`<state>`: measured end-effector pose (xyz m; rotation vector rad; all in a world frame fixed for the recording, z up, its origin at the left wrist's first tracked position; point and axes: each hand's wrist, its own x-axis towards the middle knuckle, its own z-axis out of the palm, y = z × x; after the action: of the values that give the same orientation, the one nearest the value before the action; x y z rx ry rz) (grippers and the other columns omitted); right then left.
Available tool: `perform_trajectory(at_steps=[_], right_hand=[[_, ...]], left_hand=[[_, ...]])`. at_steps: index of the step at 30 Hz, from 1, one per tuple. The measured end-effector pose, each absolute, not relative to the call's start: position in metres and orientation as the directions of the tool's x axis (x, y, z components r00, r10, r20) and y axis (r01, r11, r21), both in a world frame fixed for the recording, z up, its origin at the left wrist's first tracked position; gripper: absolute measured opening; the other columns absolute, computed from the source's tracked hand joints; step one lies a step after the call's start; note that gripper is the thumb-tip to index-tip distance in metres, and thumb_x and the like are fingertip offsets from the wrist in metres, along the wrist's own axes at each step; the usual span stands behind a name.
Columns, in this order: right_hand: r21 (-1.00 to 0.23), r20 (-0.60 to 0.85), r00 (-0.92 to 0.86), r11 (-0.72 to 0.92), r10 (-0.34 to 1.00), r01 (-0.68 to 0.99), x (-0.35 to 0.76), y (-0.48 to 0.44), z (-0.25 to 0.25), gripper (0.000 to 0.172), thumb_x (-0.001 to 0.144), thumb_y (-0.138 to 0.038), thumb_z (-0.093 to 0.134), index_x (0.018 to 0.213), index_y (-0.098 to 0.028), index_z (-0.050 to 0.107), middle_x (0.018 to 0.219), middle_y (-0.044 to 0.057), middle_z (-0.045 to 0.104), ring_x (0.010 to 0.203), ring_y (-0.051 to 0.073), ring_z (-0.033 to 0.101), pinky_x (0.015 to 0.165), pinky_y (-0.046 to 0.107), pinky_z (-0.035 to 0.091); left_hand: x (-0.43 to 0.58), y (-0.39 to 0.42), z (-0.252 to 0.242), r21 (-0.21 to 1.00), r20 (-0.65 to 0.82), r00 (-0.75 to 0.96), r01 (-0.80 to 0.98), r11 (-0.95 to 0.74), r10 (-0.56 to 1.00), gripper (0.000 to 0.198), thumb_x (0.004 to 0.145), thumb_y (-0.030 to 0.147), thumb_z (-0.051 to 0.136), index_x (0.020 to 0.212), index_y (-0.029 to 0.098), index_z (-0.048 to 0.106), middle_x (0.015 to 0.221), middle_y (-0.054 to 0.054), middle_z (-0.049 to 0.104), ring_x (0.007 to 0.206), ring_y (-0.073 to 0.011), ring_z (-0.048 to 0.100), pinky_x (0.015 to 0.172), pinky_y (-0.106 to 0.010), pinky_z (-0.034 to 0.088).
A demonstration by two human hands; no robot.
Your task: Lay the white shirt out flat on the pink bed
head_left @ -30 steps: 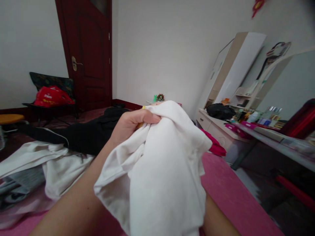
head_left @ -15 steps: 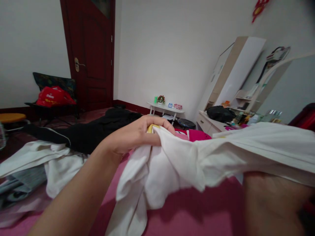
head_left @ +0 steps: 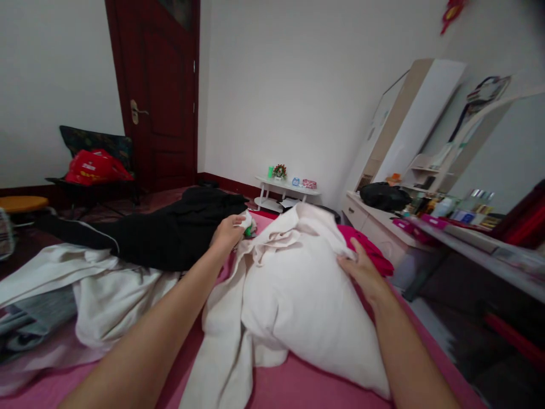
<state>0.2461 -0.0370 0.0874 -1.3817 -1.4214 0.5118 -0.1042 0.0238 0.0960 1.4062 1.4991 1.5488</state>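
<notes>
A white long-sleeved garment [head_left: 310,295] is spread over the pink bed cover [head_left: 293,383], its body puffed up and one sleeve trailing toward me. My left hand [head_left: 230,232] is closed on a bunched white part of it at the far left, where a bit of green shows by the fingers. At the right side, my right hand [head_left: 361,267] pinches the garment's edge between thumb and fingers. The fabric between both hands is raised and loosely folded.
To the left lie black trousers [head_left: 170,233], other white clothing [head_left: 114,307] and a grey piece [head_left: 46,312]. Bright pink cloth [head_left: 370,250] is beyond my right hand. A dressing table [head_left: 378,218] stands right, a low white stand [head_left: 289,186] by the wall.
My right hand has come down from the near right to the garment's right edge. The cloth stretched to the right has dropped onto the bed and puffed up. My left hand moved slightly left.
</notes>
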Motion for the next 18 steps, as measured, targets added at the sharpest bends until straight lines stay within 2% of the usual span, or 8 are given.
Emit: perform_trajectory(at_steps=[2,4,8,10,12,14,16,18], right_hand=[[-0.883,0.263,0.247,0.129,0.933,0.451,0.246,-0.029,0.067,0.073,0.064,-0.039,0.073,0.131,-0.019,0.052,0.121,0.013,0.064,0.109,0.028,0.062,0.087,0.040,0.053],[-0.885,0.232,0.271,0.087,0.934,0.458,0.248,-0.021,0.057,0.064,0.060,-0.038,0.072,0.118,-0.015,0.061,0.120,0.016,0.064,0.112,0.030,0.060,0.090,0.042,0.051],[-0.860,0.239,0.112,0.157,0.964,0.485,0.246,-0.011,0.050,0.045,0.061,-0.042,0.071,0.097,-0.014,0.069,0.105,0.015,0.071,0.099,0.029,0.066,0.090,0.043,0.050],[-0.813,0.238,0.029,0.183,0.971,0.553,0.238,-0.012,0.042,0.044,0.066,-0.045,0.068,0.096,-0.014,0.070,0.102,0.015,0.072,0.097,0.029,0.067,0.091,0.043,0.049],[-0.703,0.213,-0.041,0.182,0.976,0.688,0.228,-0.016,0.029,0.048,0.072,-0.045,0.063,0.107,-0.012,0.068,0.113,0.016,0.068,0.107,0.029,0.063,0.098,0.044,0.045],[-0.520,0.159,-0.082,0.154,0.984,0.840,0.218,-0.022,0.015,0.054,0.080,-0.045,0.057,0.125,-0.015,0.060,0.136,0.015,0.054,0.128,0.029,0.047,0.108,0.048,0.033],[-0.330,0.093,-0.084,0.111,0.992,0.937,0.211,-0.027,0.004,0.057,0.088,-0.049,0.046,0.139,-0.023,0.046,0.152,0.009,0.032,0.142,0.029,0.024,0.113,0.053,0.018],[-0.203,0.038,-0.064,0.070,0.997,0.977,0.206,-0.031,-0.001,0.057,0.093,-0.053,0.035,0.145,-0.031,0.034,0.157,0.003,0.019,0.145,0.026,0.011,0.114,0.056,0.011]], left_hand=[[-0.110,0.038,0.071,0.908,0.281,-0.296,0.390,-0.153,0.913,0.032,0.063,0.016,0.065,0.095,0.016,0.069,0.096,-0.008,0.072,0.090,-0.0226,0.066,0.075,-0.028,0.052],[-0.113,0.045,0.059,0.872,0.315,-0.248,0.456,-0.176,0.916,0.029,0.067,0.016,0.061,0.094,0.015,0.070,0.094,-0.007,0.073,0.089,-0.0218,0.067,0.077,-0.028,0.051],[-0.100,0.047,0.054,0.811,0.380,-0.060,0.501,-0.301,0.923,0.026,0.076,0.018,0.055,0.096,0.013,0.070,0.092,-0.007,0.073,0.085,-0.0192,0.067,0.079,-0.027,0.051],[-0.087,0.042,0.049,0.724,0.398,0.108,0.573,-0.384,0.911,0.028,0.081,0.023,0.053,0.102,0.013,0.069,0.097,-0.008,0.073,0.088,-0.0188,0.067,0.081,-0.027,0.051],[-0.075,0.034,0.037,0.563,0.390,0.281,0.681,-0.469,0.877,0.033,0.084,0.027,0.053,0.112,0.014,0.066,0.106,-0.008,0.071,0.095,-0.0196,0.066,0.086,-0.028,0.050],[-0.067,0.024,0.023,0.402,0.370,0.391,0.750,-0.524,0.843,0.040,0.084,0.029,0.056,0.122,0.015,0.061,0.119,-0.011,0.065,0.108,-0.0225,0.061,0.096,-0.032,0.045],[-0.064,0.017,0.009,0.320,0.359,0.419,0.784,-0.532,0.834,0.047,0.086,0.029,0.056,0.131,0.015,0.054,0.132,-0.014,0.057,0.121,-0.0261,0.052,0.106,-0.038,0.037],[-0.063,0.012,0.000,0.284,0.350,0.418,0.806,-0.520,0.838,0.049,0.091,0.031,0.050,0.137,0.015,0.048,0.139,-0.015,0.049,0.129,-0.0275,0.043,0.110,-0.043,0.030]])
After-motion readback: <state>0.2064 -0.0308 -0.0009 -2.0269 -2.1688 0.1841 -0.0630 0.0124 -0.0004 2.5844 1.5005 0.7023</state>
